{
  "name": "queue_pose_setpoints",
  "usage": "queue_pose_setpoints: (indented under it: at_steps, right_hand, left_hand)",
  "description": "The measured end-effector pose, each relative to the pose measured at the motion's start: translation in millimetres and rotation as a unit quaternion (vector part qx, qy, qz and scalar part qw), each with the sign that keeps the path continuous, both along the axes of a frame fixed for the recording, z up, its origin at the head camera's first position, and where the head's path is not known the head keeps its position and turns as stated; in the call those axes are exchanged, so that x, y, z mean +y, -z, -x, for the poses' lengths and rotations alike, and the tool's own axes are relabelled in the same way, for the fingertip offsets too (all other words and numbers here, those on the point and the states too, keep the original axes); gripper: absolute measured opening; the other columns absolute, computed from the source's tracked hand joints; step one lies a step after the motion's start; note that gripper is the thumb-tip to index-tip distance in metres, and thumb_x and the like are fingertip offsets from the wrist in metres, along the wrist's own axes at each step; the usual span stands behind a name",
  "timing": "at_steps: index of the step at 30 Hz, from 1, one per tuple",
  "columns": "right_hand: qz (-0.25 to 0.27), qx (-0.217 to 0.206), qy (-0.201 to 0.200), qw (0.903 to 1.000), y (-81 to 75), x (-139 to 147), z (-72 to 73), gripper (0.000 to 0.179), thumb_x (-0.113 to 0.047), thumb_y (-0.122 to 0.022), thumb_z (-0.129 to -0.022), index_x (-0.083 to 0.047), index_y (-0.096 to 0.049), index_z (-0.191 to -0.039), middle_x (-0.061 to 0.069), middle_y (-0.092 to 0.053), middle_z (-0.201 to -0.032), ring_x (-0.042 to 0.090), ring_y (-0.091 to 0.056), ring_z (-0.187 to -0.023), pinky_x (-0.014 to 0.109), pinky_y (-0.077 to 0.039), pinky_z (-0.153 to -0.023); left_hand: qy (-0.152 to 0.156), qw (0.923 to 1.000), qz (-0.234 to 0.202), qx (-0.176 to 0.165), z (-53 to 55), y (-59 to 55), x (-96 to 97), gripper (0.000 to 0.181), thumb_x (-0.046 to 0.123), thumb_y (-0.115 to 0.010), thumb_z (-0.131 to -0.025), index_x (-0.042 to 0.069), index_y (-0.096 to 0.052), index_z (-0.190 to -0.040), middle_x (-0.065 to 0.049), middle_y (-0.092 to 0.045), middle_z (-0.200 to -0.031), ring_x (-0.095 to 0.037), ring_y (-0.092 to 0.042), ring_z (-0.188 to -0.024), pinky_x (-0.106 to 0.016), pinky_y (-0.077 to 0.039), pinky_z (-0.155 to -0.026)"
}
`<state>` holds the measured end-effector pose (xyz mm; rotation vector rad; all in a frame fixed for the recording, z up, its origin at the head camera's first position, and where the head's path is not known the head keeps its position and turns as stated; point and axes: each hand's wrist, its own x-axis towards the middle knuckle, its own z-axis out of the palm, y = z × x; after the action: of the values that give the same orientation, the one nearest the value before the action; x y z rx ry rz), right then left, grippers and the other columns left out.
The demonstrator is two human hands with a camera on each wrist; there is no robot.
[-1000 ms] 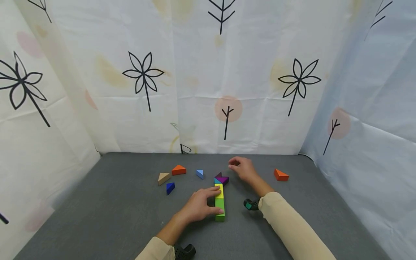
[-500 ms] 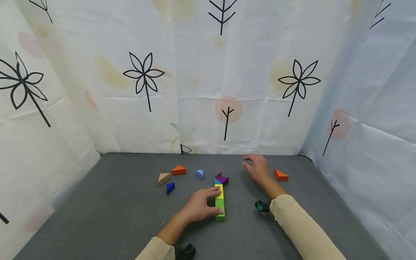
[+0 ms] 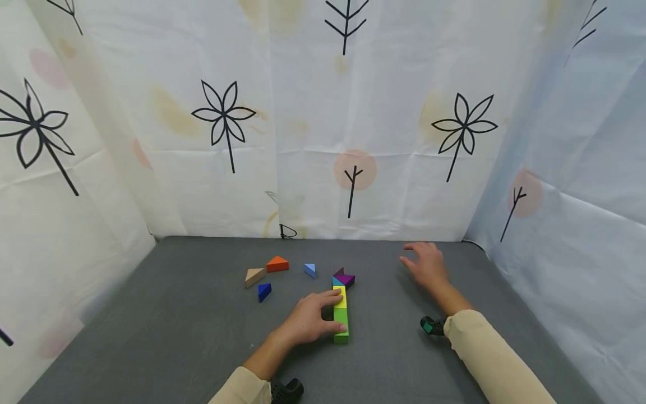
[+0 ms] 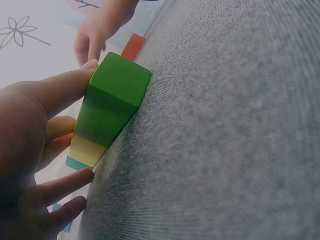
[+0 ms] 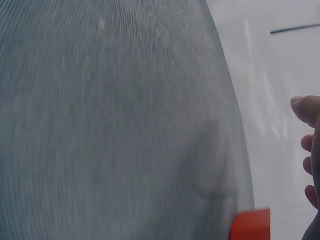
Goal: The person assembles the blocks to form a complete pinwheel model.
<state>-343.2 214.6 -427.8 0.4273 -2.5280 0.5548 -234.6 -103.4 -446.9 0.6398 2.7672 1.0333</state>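
Observation:
A straight row of toy blocks lies on the grey table (image 3: pixel 176 336): a green block (image 3: pixel 341 321) nearest, then a yellow block (image 3: pixel 342 300), then a light-blue piece (image 3: pixel 337 281) and a purple triangular block (image 3: pixel 345 279). My left hand (image 3: pixel 309 320) rests along the row, thumb on the green block and fingertips on the yellow one. Its fingers look extended in the left wrist view. Over the table's right side my right hand (image 3: pixel 429 268) hovers with relaxed, spread fingers, holding nothing. Near it is an orange block (image 5: pixel 251 225), which that hand hides in the head view.
Left of the row lie an orange triangular block (image 3: pixel 277 264), a wood-coloured one (image 3: pixel 254 277), a dark-blue one (image 3: pixel 264 292) and a small light-blue one (image 3: pixel 310 270). A white patterned cloth (image 3: pixel 303 185) rises behind the table and at both sides.
My right hand has moved to the right, away from the row, and now covers the right-hand orange block in the head view. My left hand has stayed in place.

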Motion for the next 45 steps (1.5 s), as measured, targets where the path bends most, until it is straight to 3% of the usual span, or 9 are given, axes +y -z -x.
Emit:
queue_pose_setpoints:
  at_steps: [16, 27, 34, 45]
  right_hand:
    - [-0.055, -0.041, 0.015, 0.9975, -0.6, 44, -16.7, 0.048, -0.029, -0.075, -0.086, -0.001, -0.063, -0.123, 0.023, -0.060, -0.116, 0.044, -0.050, -0.105, 0.061, -0.037, -0.087]
    - [-0.099, -0.079, 0.029, 0.9915, 3.7, 61, -18.3, 0.060, -0.042, -0.073, -0.085, -0.001, -0.061, -0.127, 0.023, -0.060, -0.113, 0.039, -0.051, -0.095, 0.057, -0.039, -0.078]
    - [-0.107, -0.098, 0.045, 0.9884, 5.6, 65, -16.9, 0.056, -0.046, -0.071, -0.085, -0.002, -0.065, -0.120, 0.020, -0.062, -0.105, 0.036, -0.051, -0.090, 0.053, -0.039, -0.074]
    - [-0.109, -0.111, 0.054, 0.9864, 2.4, 67, -15.0, 0.045, -0.039, -0.072, -0.087, 0.000, -0.069, -0.107, 0.011, -0.060, -0.088, 0.028, -0.047, -0.077, 0.041, -0.034, -0.064]
  left_hand:
    - [-0.002, 1.0000, 0.003, 0.003, -1.2, -0.4, -0.2, 0.068, 0.050, -0.076, -0.080, 0.023, -0.056, -0.139, 0.010, -0.044, -0.148, -0.028, -0.041, -0.132, -0.056, -0.028, -0.106]
    - [-0.007, 1.0000, 0.001, -0.001, -0.2, -0.5, -0.4, 0.068, 0.050, -0.076, -0.080, 0.023, -0.057, -0.139, 0.010, -0.044, -0.148, -0.028, -0.041, -0.132, -0.054, -0.028, -0.106]
    - [-0.002, 1.0000, 0.002, 0.007, -0.6, 0.9, -1.0, 0.067, 0.050, -0.075, -0.081, 0.022, -0.057, -0.139, 0.010, -0.044, -0.148, -0.028, -0.041, -0.133, -0.055, -0.028, -0.106]
    - [0.001, 1.0000, 0.001, 0.005, -0.6, 0.3, -0.7, 0.067, 0.049, -0.075, -0.081, 0.022, -0.057, -0.139, 0.009, -0.044, -0.148, -0.028, -0.041, -0.132, -0.055, -0.029, -0.106]
